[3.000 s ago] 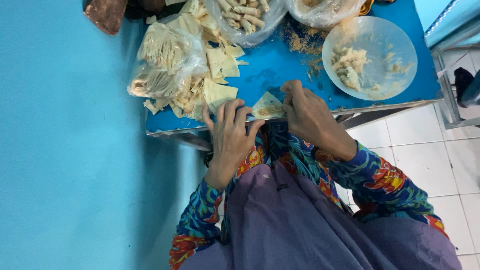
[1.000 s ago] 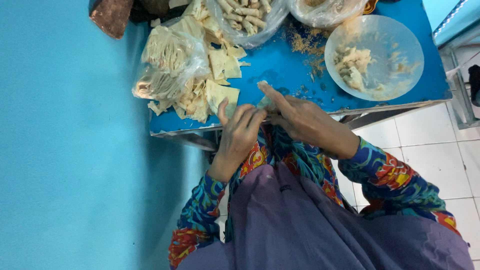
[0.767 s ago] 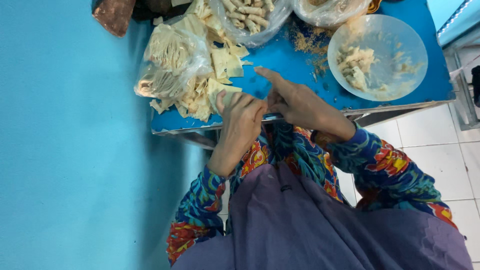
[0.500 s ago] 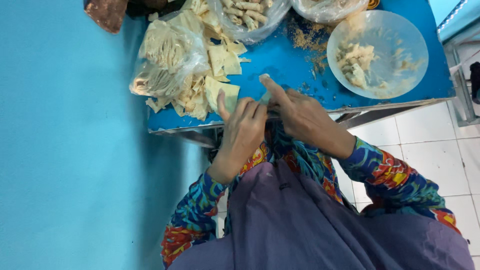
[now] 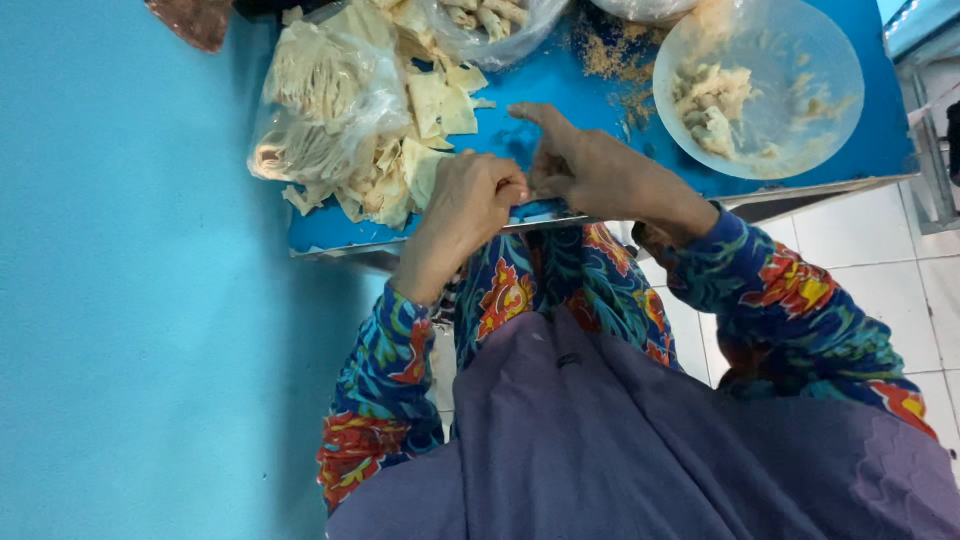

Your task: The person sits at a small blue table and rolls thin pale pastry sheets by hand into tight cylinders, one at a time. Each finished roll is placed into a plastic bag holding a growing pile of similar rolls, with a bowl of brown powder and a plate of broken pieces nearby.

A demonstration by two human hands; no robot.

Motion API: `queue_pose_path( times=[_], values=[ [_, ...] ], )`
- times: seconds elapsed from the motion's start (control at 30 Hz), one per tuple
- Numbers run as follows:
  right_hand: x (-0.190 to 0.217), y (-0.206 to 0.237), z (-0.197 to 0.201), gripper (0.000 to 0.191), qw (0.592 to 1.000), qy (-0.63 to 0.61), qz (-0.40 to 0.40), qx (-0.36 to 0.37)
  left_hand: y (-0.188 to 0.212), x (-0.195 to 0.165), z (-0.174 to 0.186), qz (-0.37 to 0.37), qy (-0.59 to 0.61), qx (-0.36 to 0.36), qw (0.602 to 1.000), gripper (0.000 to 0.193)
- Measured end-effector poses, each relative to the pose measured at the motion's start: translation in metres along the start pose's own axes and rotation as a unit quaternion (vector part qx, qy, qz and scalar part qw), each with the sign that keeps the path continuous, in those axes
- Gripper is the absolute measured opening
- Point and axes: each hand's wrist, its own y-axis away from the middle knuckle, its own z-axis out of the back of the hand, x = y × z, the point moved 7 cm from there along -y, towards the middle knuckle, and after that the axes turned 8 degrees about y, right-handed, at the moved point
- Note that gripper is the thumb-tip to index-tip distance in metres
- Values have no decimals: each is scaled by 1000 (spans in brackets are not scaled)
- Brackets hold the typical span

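Note:
My left hand and my right hand meet at the near edge of the blue table. Their fingertips pinch a small pale rolled wrapper between them, and the fingers hide most of it. My right forefinger sticks out towards the far side. Just left of my left hand lies a heap of pale square wrappers. A clear round bowl with lumps of pale filling stands to the right of my right hand.
A clear plastic bag of pale strips lies at the table's left end. Another bag with finished rolls sits at the far edge. Brown crumbs are scattered near the bowl. A turquoise wall is on the left and white floor tiles on the right.
The flat wrapper held three seconds ago is now folded small and hidden between my fingertips. Both hands have stayed at the table's near edge, working close together.

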Motion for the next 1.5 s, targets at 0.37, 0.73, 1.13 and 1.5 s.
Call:
queue_pose_path(
  times=[0.37,0.73,1.13,1.5],
  values=[
    [28,38,-10,71,964,202,84,-148,36,-39,-7,-139,-185,-132,964,8],
    [27,46,-11,63,954,251,103,-126,53,-57,-18,-95,-314,-106,939,14],
    [31,26,-15,74,909,382,119,-119,30,-41,-17,-9,-293,-184,938,65],
    [44,-32,45,85,893,376,106,-223,113,-7,9,70,-219,-265,936,34]
  ],
)
